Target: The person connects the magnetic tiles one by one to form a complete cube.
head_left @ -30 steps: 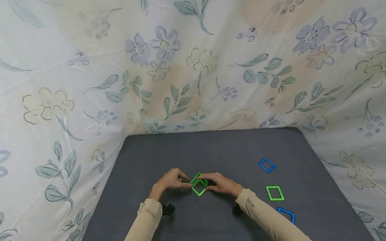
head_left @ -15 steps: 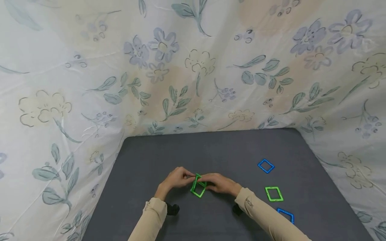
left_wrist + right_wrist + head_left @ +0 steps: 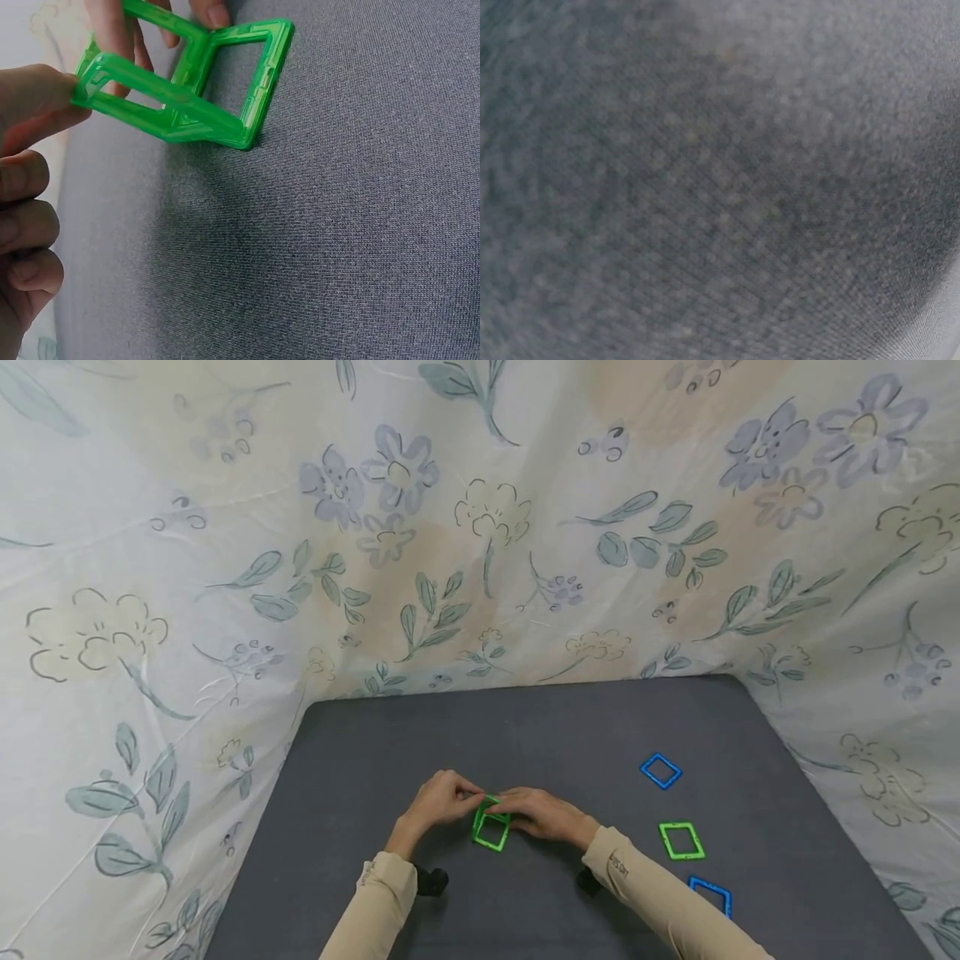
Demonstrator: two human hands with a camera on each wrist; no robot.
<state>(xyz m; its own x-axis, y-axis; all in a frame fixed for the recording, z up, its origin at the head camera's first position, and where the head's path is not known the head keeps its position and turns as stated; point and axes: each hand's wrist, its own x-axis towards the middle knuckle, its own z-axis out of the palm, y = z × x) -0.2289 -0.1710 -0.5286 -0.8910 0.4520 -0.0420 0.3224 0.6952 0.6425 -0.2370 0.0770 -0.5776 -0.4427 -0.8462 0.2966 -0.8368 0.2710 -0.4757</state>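
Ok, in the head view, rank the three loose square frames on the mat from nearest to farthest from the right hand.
1. Green frame, lying just right of the right hand.
2. Far blue frame, farther right and toward the back.
3. Near blue frame, by the front edge, partly behind the sleeve.

Setting: improvised recording corner, probably in a home. Evidence: floral bedsheets [image 3: 480,527] hung as backdrop on three sides; tabletop [image 3: 540,727] covered in dark grey woven cloth; toy square frames, green [image 3: 682,841] and blue [image 3: 661,771], lying on it.
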